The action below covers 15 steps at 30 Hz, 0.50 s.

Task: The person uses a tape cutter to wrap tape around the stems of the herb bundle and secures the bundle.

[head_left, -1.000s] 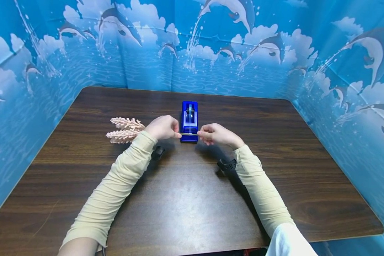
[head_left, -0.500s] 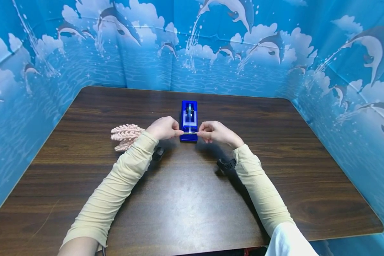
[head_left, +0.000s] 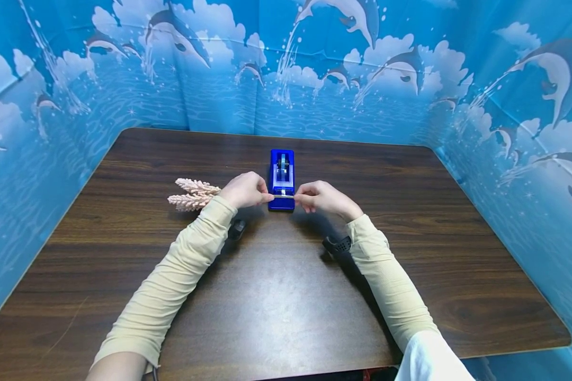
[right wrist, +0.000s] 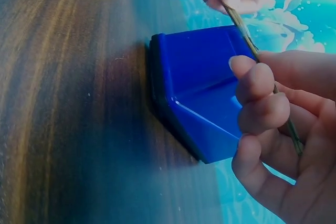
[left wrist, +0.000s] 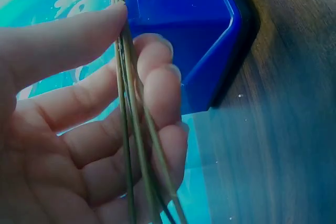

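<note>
Pale pink flower sprigs [head_left: 194, 194] with thin stems stick out to the left of my left hand [head_left: 245, 190]. Thumb and fingers of that hand pinch the stems [left wrist: 131, 87], which fan apart below the thumb in the left wrist view. My right hand [head_left: 325, 199] pinches the same stems near their cut ends, seen close in the right wrist view. Between the two hands a shiny clear strip, like tape [right wrist: 244, 29], lies around the stems. The bundle runs level across the front of a blue tape dispenser [head_left: 282, 172], overlapping it in the head view.
The dispenser stands on a dark wood-grain table [head_left: 276, 296], its tape roll toward the back. A blue curtain [head_left: 286, 100] printed with dolphins surrounds the table's back and sides. Black wrist straps [head_left: 337, 245] hang under both forearms.
The flower heads turn: spread as two, then bunched lower, now spread again and slightly farther right. My left fingers have shifted a little right along the stems; the right hand stays nearly in place.
</note>
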Motion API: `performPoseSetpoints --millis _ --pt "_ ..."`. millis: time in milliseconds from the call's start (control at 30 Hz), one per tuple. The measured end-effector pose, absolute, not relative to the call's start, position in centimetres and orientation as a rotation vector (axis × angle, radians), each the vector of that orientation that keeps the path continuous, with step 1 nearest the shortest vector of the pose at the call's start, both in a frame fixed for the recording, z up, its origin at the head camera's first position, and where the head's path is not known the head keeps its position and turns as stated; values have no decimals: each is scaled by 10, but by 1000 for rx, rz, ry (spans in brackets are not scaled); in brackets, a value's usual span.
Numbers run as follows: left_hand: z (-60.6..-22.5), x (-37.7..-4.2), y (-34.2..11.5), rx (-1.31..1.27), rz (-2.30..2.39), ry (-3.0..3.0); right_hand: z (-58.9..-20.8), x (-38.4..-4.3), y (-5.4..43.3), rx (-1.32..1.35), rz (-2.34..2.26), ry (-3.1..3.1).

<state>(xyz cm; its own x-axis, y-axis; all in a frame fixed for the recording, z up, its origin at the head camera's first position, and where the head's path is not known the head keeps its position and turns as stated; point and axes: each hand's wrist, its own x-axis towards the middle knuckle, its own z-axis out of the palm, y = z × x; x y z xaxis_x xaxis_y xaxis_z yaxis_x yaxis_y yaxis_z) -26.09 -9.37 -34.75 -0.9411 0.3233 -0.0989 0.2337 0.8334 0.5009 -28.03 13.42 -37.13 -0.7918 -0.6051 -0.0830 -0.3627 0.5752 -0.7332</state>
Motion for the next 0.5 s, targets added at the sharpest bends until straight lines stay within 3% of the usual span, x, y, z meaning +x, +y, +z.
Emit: performPoseSetpoints --millis 500 --pt "-356 -263 -88 424 758 2966 -377 -284 131 -645 -1091 2516"
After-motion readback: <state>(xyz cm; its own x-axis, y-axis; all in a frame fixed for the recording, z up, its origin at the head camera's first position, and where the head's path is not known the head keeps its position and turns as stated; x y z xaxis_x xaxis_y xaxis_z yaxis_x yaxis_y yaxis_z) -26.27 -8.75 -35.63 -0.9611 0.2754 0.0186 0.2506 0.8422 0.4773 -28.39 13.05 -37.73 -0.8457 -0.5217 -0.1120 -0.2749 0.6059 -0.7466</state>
